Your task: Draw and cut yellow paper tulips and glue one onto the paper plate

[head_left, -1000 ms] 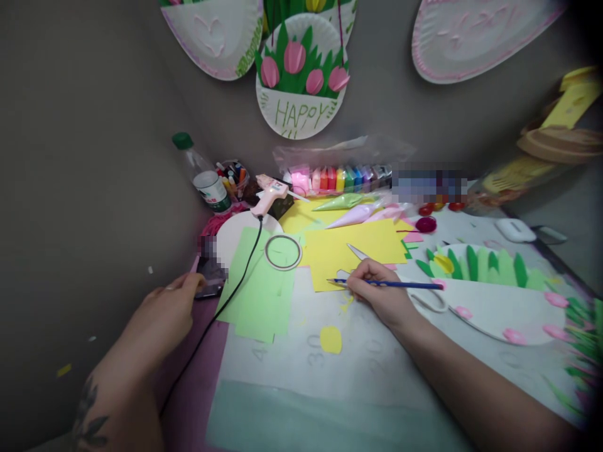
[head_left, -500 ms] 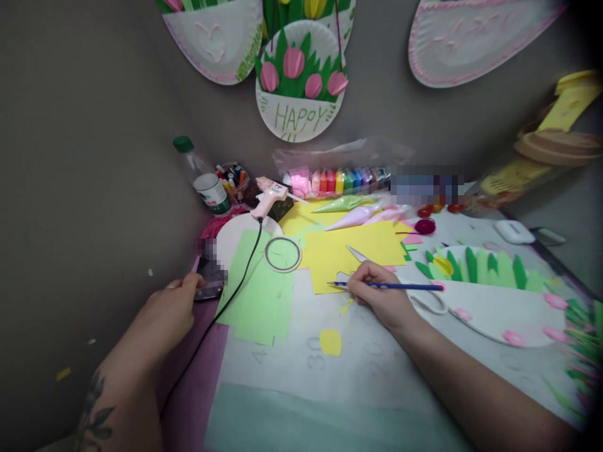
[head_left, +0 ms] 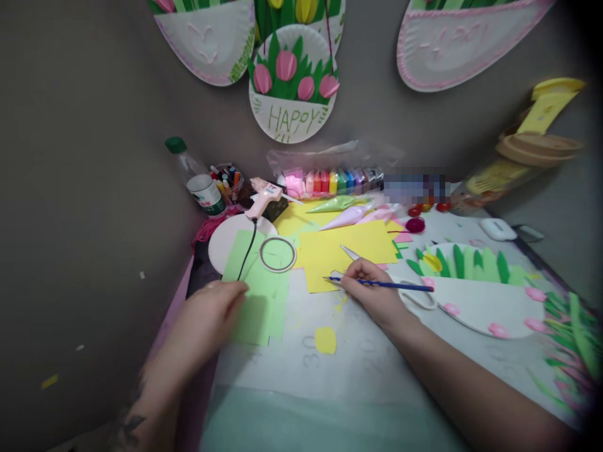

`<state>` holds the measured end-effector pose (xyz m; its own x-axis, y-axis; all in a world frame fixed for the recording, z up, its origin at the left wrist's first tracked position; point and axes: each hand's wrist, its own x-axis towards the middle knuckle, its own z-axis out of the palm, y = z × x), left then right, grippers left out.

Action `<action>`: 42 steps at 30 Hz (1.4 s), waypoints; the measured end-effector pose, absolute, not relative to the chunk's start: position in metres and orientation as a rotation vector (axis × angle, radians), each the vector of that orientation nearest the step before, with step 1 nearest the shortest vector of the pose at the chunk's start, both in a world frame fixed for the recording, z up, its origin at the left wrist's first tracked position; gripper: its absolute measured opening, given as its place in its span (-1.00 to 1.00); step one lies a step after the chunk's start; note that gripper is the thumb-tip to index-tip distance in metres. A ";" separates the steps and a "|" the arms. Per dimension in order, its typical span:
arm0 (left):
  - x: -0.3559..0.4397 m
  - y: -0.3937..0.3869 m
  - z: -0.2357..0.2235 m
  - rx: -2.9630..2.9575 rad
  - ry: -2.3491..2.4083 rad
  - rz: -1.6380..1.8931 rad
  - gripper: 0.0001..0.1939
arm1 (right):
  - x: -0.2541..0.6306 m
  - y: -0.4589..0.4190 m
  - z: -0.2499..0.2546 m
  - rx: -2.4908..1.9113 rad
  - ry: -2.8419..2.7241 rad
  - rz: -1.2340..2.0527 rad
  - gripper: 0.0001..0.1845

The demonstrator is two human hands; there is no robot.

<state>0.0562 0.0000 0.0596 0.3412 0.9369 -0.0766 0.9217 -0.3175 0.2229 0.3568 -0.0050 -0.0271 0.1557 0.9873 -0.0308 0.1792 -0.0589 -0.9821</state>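
Observation:
My right hand (head_left: 370,290) is closed around a blue pencil (head_left: 405,286), its tip over the lower edge of a yellow paper sheet (head_left: 330,254). White-handled scissors (head_left: 426,301) lie under that hand, one blade showing on the yellow sheet. Smeared by motion, my left hand (head_left: 207,323) hovers over the left edge of the light green paper sheets (head_left: 259,314). Its fingers curl downward, and whether they hold anything is hidden. The black cord of a pink glue gun (head_left: 264,199) runs down behind this hand. A small yellow paper cutout (head_left: 325,340) lies nearer me.
A roll of tape (head_left: 277,270) rests on the green sheets, beside a white paper plate (head_left: 221,235). A bottle (head_left: 203,191) and a pen cup (head_left: 235,185) stand at the back left. To the right lies a decorated half plate (head_left: 485,307). Plate crafts (head_left: 294,125) hang on the wall.
My left hand has left the phone at the table's left edge and moved right to the green paper. My right hand keeps its hold on the pencil. The view has shifted slightly.

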 end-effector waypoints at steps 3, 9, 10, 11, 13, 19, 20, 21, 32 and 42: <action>0.086 -0.006 0.033 2.587 1.223 0.289 -0.69 | 0.355 -0.005 -0.024 -1.507 -1.217 0.973 -0.84; 0.105 -0.013 -0.002 2.787 0.984 0.158 -0.46 | 0.352 -0.005 -0.021 -1.551 -1.219 0.986 -0.84; 0.106 -0.013 -0.003 2.800 0.971 0.124 -0.43 | 0.352 -0.005 -0.021 -1.559 -1.220 0.986 -0.84; 0.106 -0.013 -0.004 2.808 0.959 0.094 -0.42 | 0.352 -0.005 -0.021 -1.573 -1.218 0.983 -0.84; 0.106 -0.013 -0.004 2.821 0.935 0.047 -0.41 | 0.351 -0.004 -0.021 -1.600 -1.215 0.975 -0.85; 0.110 -0.016 -0.005 2.815 0.918 -0.014 -0.42 | 0.352 -0.002 -0.018 -1.625 -1.261 0.964 -0.86; 0.111 -0.016 -0.006 2.810 0.919 -0.012 -0.42 | 0.352 -0.002 -0.018 -1.615 -1.278 0.974 -0.86; 0.111 -0.016 -0.006 2.808 0.922 -0.009 -0.42 | 0.352 -0.002 -0.017 -1.601 -1.290 0.986 -0.85; 0.114 -0.015 -0.005 2.814 0.927 -0.064 -0.43 | 0.353 -0.002 -0.017 -1.590 -1.305 0.995 -0.85; 0.115 -0.015 -0.006 2.801 0.937 -0.069 -0.44 | 0.352 -0.001 -0.018 -1.613 -1.285 0.983 -0.86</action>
